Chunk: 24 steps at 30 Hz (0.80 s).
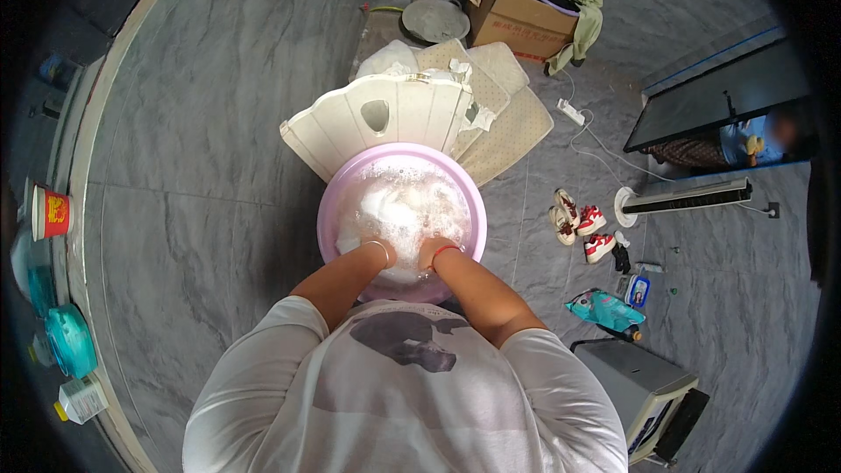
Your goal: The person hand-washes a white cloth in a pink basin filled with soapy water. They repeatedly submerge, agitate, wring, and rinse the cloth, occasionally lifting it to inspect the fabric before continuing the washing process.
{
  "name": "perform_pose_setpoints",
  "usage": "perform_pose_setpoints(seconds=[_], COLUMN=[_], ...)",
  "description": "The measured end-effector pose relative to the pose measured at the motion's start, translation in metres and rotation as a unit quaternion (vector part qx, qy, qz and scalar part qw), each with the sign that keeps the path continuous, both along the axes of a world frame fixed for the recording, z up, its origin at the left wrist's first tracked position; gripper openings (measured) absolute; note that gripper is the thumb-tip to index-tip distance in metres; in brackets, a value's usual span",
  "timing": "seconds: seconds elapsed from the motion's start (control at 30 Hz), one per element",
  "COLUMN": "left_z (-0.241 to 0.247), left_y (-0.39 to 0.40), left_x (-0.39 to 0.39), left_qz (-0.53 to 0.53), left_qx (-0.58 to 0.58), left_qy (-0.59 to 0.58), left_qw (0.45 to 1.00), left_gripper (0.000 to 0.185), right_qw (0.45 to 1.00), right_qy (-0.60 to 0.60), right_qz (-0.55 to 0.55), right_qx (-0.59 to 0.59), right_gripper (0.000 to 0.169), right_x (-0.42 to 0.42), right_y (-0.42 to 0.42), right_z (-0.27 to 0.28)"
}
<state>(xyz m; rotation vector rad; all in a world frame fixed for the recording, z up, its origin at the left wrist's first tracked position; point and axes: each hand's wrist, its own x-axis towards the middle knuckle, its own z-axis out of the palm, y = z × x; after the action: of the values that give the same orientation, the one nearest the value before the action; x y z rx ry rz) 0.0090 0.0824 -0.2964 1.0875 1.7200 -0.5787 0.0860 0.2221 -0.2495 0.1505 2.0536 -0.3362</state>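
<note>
A pink plastic basin (479, 223) in front of me holds sudsy water (394, 174) and soaked white cloth (381, 207). My left hand (391, 254) reaches down into the suds, a pale bracelet at its wrist. Close beside it, my right hand (430, 251) also dips in, with a red string bracelet (445, 249) above it. Foam and water hide the fingers of both hands, so any grip on the cloth is hidden.
Beyond the basin stands a cream slatted panel (315, 118) beside dotted boards (525, 128). A cardboard box (519, 23) of clothes sits farther back. To the right are a power strip (570, 112), tower fan (690, 198), sneakers (598, 246) and a person (742, 141) in a doorway.
</note>
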Motion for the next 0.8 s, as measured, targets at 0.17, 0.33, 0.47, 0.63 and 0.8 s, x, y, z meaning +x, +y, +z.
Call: perform_pose_setpoints(seconds=[0.17,0.33,0.47,0.63,0.8], left_z=[-0.023,-0.031,-0.039,0.027,0.020], left_y=[0.001,0.002,-0.002,0.004,0.000], left_x=[0.001,-0.002,-0.003,-0.018,-0.025], left_qz=[-0.046,-0.076,-0.088,0.086,0.162], left_qx=[-0.018,-0.023,-0.030,0.009,0.033], left_qy=[-0.017,-0.036,-0.061,-0.109,-0.104], left_qw=[0.999,0.996,0.994,0.990,0.981], left_gripper=[0.044,0.047,0.049,0.067,0.090], right_qw=[0.998,0.997,0.992,0.973,0.891], right_qy=[-0.045,-0.051,0.108,0.065,0.316], right_qz=[-0.023,-0.048,-0.033,-0.205,-0.285], right_qx=[-0.029,-0.039,-0.052,-0.088,-0.160], right_gripper=[0.045,0.044,0.051,0.061,0.041], right_x=[-0.005,-0.001,0.012,-0.008,0.005], right_y=[0.003,0.006,0.005,0.018,0.024], right_z=[-0.004,-0.014,-0.016,0.031,-0.020])
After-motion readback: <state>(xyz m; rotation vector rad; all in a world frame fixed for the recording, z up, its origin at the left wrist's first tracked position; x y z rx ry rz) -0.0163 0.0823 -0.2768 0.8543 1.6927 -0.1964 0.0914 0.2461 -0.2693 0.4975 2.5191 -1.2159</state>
